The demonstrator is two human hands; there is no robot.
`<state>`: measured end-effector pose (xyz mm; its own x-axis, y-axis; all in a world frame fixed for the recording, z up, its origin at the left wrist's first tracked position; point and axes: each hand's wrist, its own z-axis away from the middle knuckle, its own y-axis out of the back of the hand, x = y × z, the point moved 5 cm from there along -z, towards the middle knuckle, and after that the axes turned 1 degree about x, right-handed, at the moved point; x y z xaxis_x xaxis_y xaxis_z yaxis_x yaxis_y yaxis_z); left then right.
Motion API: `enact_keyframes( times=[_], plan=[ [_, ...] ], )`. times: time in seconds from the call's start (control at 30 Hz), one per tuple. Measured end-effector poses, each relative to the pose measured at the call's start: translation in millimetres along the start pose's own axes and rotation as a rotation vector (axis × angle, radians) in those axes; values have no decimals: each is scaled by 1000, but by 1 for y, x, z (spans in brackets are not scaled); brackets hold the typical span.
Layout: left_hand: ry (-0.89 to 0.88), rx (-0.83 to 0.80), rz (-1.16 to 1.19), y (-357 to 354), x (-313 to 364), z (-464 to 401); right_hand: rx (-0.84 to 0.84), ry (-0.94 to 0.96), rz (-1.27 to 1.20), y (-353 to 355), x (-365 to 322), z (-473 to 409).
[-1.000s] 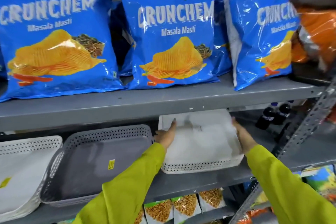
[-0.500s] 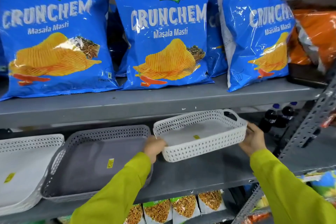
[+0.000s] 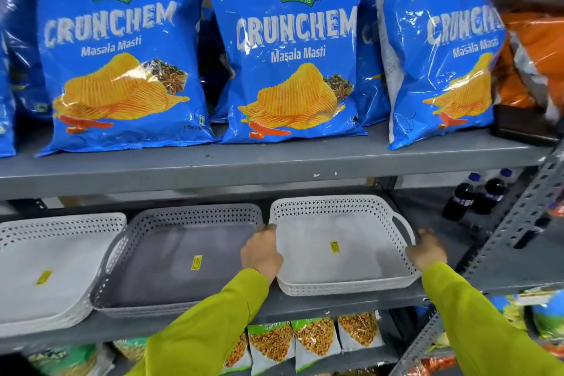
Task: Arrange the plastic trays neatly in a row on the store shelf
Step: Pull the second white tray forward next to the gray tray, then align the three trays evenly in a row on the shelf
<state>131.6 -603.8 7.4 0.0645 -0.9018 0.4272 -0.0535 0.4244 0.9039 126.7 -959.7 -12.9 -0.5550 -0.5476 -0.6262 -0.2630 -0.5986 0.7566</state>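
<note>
While both hands clasp it, the white perforated tray (image 3: 341,256) rests on the grey shelf (image 3: 335,304) | left hand (image 3: 262,255) grip holds its left rim | right hand (image 3: 425,250) grip holds its right rim | grey tray (image 3: 183,259) just left of left grip.

both hands (image 3: 262,253) (image 3: 426,250) grip white tray (image 3: 341,241) sides; grey tray (image 3: 183,256) just left.

blue chip bags (image 3: 287,55); dark bottles (image 3: 474,197); snack packets (image 3: 314,342)
</note>
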Motion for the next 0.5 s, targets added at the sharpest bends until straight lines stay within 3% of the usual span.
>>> enact_keyframes(
  times=[0.1, 0.17, 0.27, 0.37, 0.43, 0.5],
  plan=[
    [-31, 103, 43, 22, -16, 10, 256, 197, 243, -1, -19, 9],
    [41, 195, 153, 44, -49, 14, 284, 372, 238, -19, -52, 30],
    [167, 342, 158, 84, -134, 20, -3, 523, -24, -70, -105, 86],
    [209, 428, -13, 118, -230, 25, -292, 518, 82, -126, -136, 137],
    [349, 318, -71, 129, -283, 30, -397, 468, 221, -154, -140, 157],
    [495, 78, -58, 130, -326, 38, -451, 453, 273, -178, -146, 178]
  ],
)
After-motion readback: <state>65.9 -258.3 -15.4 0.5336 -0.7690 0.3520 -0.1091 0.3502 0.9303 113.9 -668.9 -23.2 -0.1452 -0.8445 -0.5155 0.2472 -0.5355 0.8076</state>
